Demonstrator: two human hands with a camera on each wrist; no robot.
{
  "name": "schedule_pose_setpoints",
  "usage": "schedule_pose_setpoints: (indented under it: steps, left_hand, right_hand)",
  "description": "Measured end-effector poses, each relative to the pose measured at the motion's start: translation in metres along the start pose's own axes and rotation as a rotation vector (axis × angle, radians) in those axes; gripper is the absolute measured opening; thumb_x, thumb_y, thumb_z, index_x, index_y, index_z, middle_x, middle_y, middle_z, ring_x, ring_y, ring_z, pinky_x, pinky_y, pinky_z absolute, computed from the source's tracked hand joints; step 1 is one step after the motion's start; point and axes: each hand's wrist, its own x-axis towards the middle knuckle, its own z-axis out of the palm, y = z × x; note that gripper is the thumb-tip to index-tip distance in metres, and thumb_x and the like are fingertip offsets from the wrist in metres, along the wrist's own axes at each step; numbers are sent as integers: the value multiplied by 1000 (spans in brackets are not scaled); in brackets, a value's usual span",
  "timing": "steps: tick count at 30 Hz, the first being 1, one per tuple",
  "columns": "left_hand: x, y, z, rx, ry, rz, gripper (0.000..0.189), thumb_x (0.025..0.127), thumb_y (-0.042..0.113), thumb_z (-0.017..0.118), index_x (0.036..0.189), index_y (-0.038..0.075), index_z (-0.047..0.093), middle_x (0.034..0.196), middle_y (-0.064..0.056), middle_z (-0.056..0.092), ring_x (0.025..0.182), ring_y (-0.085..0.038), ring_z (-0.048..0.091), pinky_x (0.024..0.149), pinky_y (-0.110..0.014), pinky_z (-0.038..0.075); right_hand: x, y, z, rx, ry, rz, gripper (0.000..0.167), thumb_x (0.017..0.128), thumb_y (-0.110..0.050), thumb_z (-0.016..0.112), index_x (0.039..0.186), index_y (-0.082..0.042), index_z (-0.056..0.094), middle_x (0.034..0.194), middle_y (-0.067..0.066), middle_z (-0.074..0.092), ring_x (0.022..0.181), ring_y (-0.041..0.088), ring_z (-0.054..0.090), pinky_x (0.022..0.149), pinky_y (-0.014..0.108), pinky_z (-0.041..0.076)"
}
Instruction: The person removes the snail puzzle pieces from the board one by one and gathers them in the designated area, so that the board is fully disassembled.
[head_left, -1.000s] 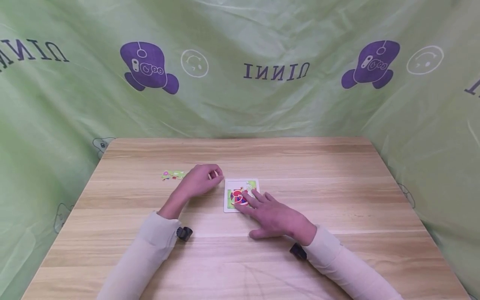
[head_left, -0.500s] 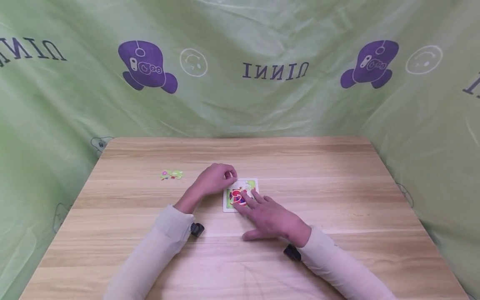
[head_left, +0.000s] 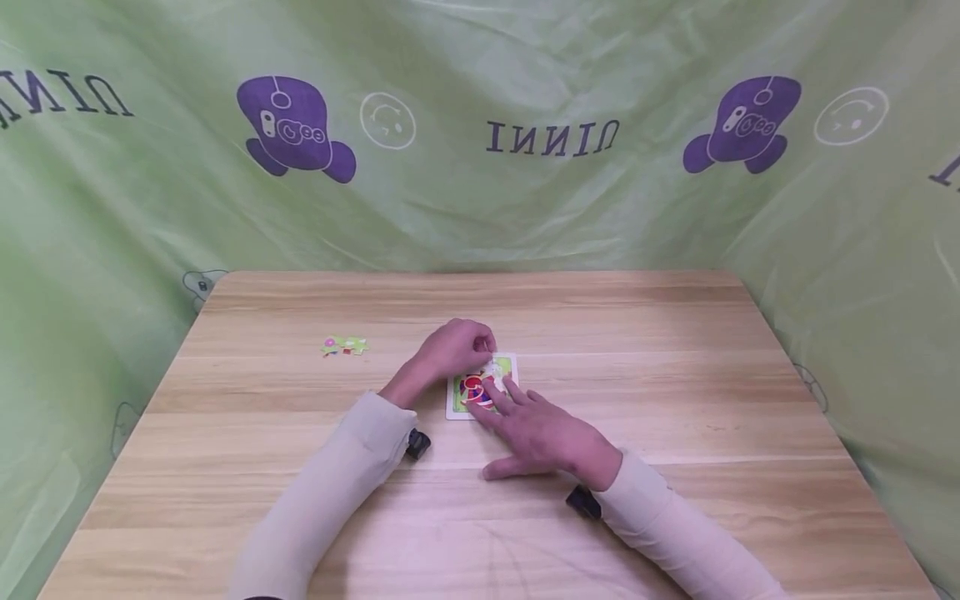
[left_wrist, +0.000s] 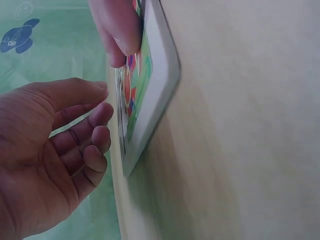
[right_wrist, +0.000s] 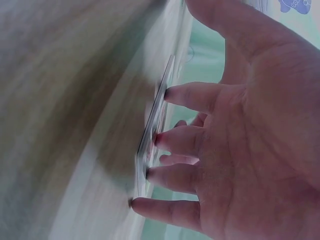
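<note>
In the head view, a small white-bordered puzzle board (head_left: 450, 408) with a red and blue picture on green lies on the wooden table. My left hand (head_left: 453, 348) is over its upper left part, thumb and index tips brought together. In the left wrist view, that hand (left_wrist: 55, 145) has its other fingers curled beside the board's edge (left_wrist: 160, 75); I cannot tell whether a piece is pinched there. Spread fingers of my right hand (head_left: 543, 437) rest on the board's lower right. From the right wrist, that hand (right_wrist: 240, 145) shows fingertips along the board (right_wrist: 150, 120).
Several loose green puzzle pieces (head_left: 347, 345) lie on the table (head_left: 637, 333) to the left of the board. A green printed curtain (head_left: 450, 217) hangs behind and along both sides of the table.
My left hand has moved right, from the board's left edge to over its upper part. The right hand has barely shifted and stays on the board.
</note>
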Motion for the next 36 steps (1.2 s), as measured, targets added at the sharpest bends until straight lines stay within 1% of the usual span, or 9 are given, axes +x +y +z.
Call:
schedule_pose_setpoints:
  steps: [3, 8, 12, 17, 23, 28, 36]
  left_hand:
    - [4, 3, 1, -4, 4, -16, 7, 88, 10, 72, 94, 13, 74, 77, 4, 65, 71, -15, 58, 69, -31, 47]
    - [6, 4, 3, -26, -17, -43, 9, 87, 9, 72, 95, 12, 74, 78, 2, 65, 68, -15, 59, 66, -31, 48]
    - [7, 3, 6, -19, -18, -34, 11, 86, 7, 72, 95, 12, 74, 78, 3, 65, 68, -14, 59, 66, -30, 48]
    - [7, 4, 8, -17, -12, -15, 9, 85, 6, 71, 89, 14, 74, 78, 4, 66, 68, -14, 59, 67, -30, 47]
    - [6, 4, 8, -24, -18, -12, 8, 87, 7, 71, 90, 13, 76, 80, 4, 67, 69, -13, 59, 69, -30, 48]
    - [6, 4, 7, -27, -26, -16, 8, 90, 9, 71, 92, 13, 78, 82, 5, 69, 71, -13, 59, 71, -30, 48]
    - [4, 3, 4, -72, -48, -30, 10, 94, 10, 71, 97, 12, 81, 79, 7, 71, 66, -12, 60, 66, -28, 47]
  right_hand:
    - [-1, 1, 0, 4, 5, -5, 94, 90, -63, 68, 164, -19, 29, 169, 17, 11, 152, 44, 12, 115, 61, 28]
    - [-2, 2, 0, 13, 11, -14, 93, 91, -61, 70, 164, -19, 29, 170, 17, 10, 152, 44, 11, 115, 61, 28]
    - [-2, 2, 0, 15, 7, -13, 92, 92, -58, 70, 163, -19, 29, 170, 17, 11, 153, 44, 10, 115, 61, 27]
    - [-2, 3, 0, 15, 16, -25, 89, 92, -54, 72, 163, -17, 31, 169, 18, 13, 152, 46, 11, 114, 62, 28]
    - [-2, 4, 0, 5, 22, -36, 90, 91, -53, 73, 162, -17, 32, 168, 20, 16, 151, 47, 14, 113, 62, 30]
    - [-2, 3, 0, -1, 12, -27, 90, 91, -53, 73, 163, -18, 31, 169, 18, 13, 152, 45, 13, 113, 61, 30]
    - [-2, 3, -1, -3, 11, -27, 90, 91, -52, 72, 163, -19, 30, 169, 17, 12, 152, 45, 13, 114, 61, 30]
